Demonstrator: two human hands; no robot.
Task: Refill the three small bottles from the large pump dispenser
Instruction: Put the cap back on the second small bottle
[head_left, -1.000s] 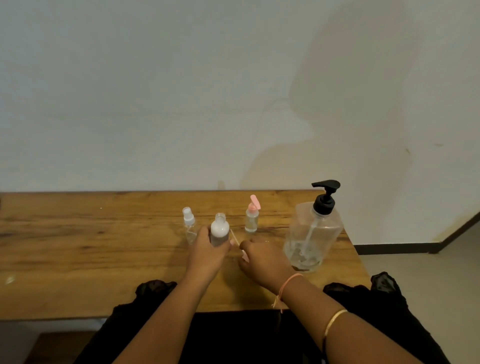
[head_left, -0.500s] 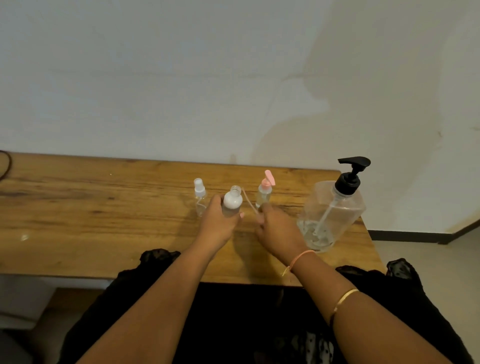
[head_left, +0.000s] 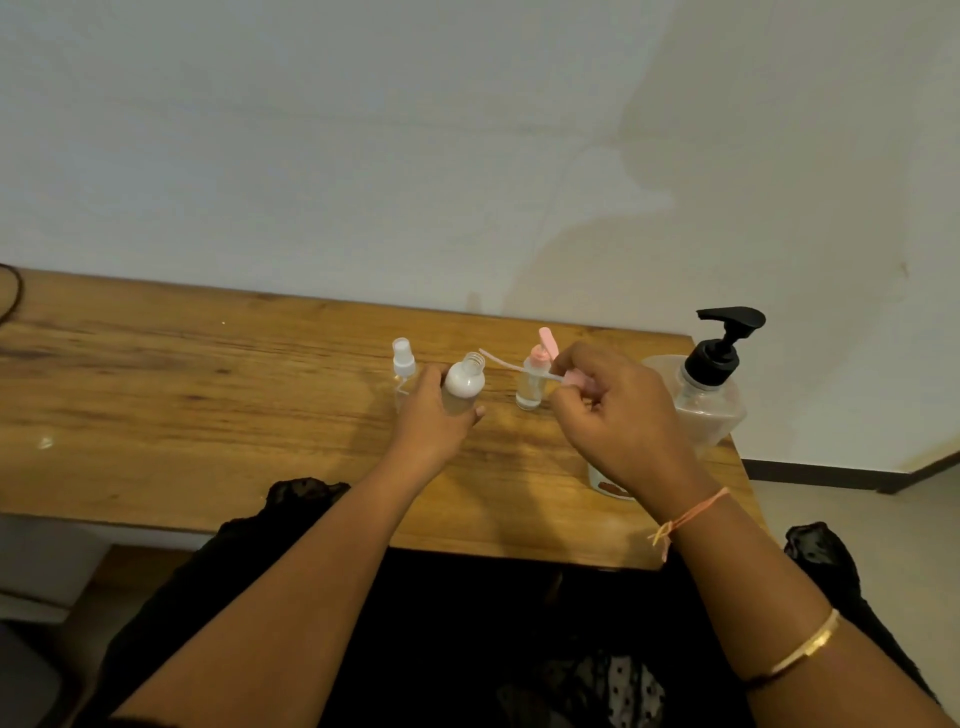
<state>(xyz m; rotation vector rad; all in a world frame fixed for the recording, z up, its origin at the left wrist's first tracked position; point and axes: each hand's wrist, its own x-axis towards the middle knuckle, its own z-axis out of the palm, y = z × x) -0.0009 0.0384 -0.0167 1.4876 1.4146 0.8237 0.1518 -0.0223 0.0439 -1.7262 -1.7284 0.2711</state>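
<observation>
Over the last second the right hand (head_left: 618, 415) has risen off the wooden surface (head_left: 208, 405) at centre frame and drawn a pink pump cap (head_left: 575, 378) away to the right. It now pinches that cap in curled fingers, and the thin dip tube (head_left: 496, 359) hangs in the air, clear of the neck it was beside. The left hand (head_left: 434, 415) is wrapped round the middle small bottle (head_left: 464, 384), which stands upright with its threaded neck bare. So 1 of the 3 bottles looks open and ready to fill. The spray bottle (head_left: 403, 364) just left of it is still capped, and the pink flip-top bottle (head_left: 532, 382) to its right has its lid flipped up. The large pump dispenser (head_left: 711, 384) stands untouched at right, behind the right hand
</observation>
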